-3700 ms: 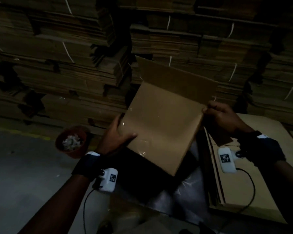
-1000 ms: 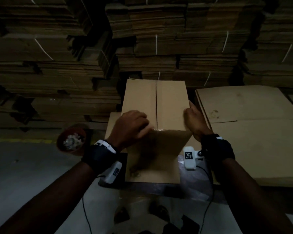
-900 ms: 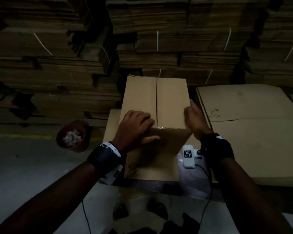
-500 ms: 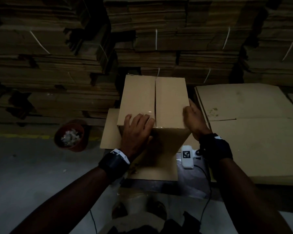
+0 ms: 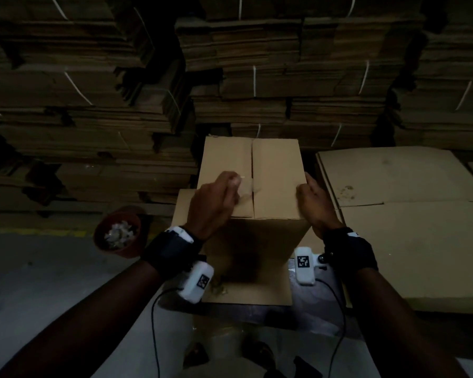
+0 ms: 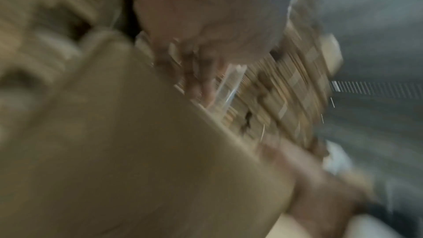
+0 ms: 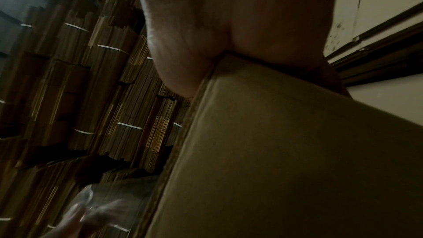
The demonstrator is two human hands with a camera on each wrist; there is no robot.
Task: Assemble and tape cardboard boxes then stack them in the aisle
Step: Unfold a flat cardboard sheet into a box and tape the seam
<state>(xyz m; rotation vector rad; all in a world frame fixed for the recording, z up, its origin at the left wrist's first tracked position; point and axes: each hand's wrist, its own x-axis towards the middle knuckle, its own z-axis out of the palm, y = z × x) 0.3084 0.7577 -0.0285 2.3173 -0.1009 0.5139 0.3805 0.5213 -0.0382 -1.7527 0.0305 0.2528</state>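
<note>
At the centre of the head view, the left hand [image 5: 215, 201] lies on top of a standing cardboard box [image 5: 250, 178], fingers pressed down beside the centre seam [image 5: 252, 175] where the 2 top flaps meet. A glossy patch near the fingertips looks like clear tape, though motion blur hides whether the fingers are flat or curled. The left wrist view is smeared too, showing only blurred fingers [image 6: 206, 86] above a tan cardboard face.

Just right of it, the right hand [image 5: 313, 204] clasps the box's near right corner, fingers wrapped down the side and thumb on the top edge. The right wrist view confirms it: the palm [image 7: 240, 24] sits hard against the cardboard corner [image 7: 228, 57].

Further out, the box stands on a flat cardboard sheet [image 5: 185, 203]. Flattened cartons [image 5: 410, 214] fill the right of the frame, a small red pot [image 5: 118, 231] of pale scraps sits at the lower left, and strapped bundles of flat cardboard [image 5: 284, 64] fill the top.

The step in hand appears to be smoothing tape along the seam. Doing it well likely means firm, even pressure from the left fingers run straight along the seam, with both flaps butted together. The right hand should brace the corner so the box neither slides nor twists, and the tape end should be rubbed down over the edge onto the near face.
</note>
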